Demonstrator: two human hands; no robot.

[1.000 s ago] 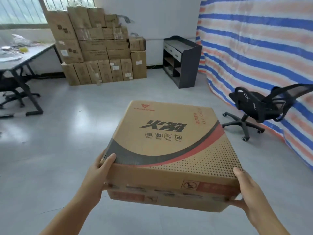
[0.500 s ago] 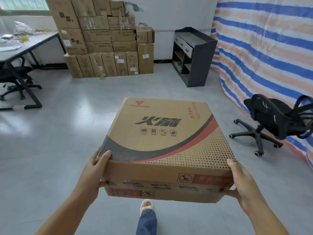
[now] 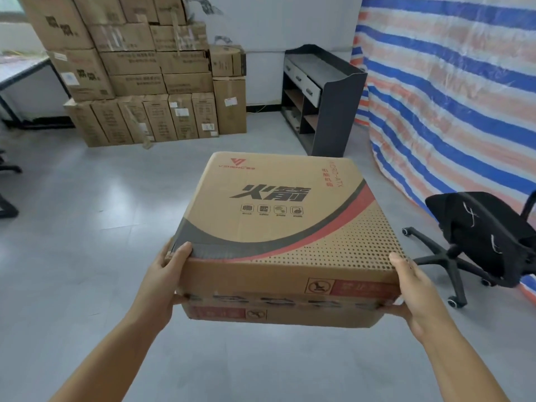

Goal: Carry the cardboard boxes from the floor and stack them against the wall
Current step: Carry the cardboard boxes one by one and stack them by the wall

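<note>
Two hands carry one printed cardboard box (image 3: 278, 239) at chest height above the floor (image 3: 87, 227), mid-room. Left hand (image 3: 162, 282) clasps the near left corner, thumb on the top face and fingers curled under the bottom edge; right hand (image 3: 417, 294) mirrors it at the near right corner, thumb along the top edge, fingers hidden beneath. Neither hand is free; both grip the box. The box lies flat, broad printed face up, extending away from the person toward the far wall (image 3: 261, 30).

Key relation: the stack of boxes (image 3: 150, 82) stands against the far wall, ahead and to the left of the carried box, with open floor between. The left hand is the nearer to the stack. A lower step at the stack's right end, where a small box (image 3: 227, 63) sits on a taller one, appears the easiest landing place; the higher tiers would need a lift above shoulder level, as judged from this view.

To the right of the stack stands a dark cabinet (image 3: 327, 100); a black office chair (image 3: 478, 236) sits near the striped tarpaulin (image 3: 449, 97) on the right.

Compared with the earlier frames, the stack and cabinet appear larger and nearer, the chair has slid further right, and the grip on both corners is unchanged.
</note>
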